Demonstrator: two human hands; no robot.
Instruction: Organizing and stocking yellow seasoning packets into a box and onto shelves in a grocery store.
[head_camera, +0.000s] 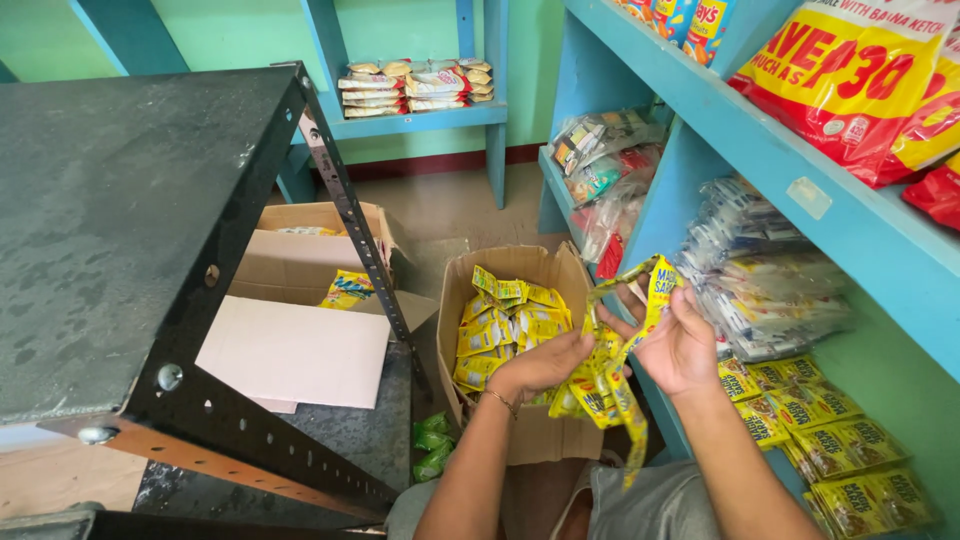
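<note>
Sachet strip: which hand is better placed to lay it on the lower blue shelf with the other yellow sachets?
Probably the right hand. It holds the sachet strip's upper end, right beside the blue shelf and its yellow sachets. The left hand grips lower, over the cardboard box, farther from the shelf.

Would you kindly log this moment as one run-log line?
left hand: holds sachet strip | right hand: holds same strip, upper part | cardboard box: open, yellow sachets inside | blue shelf: at right
</note>
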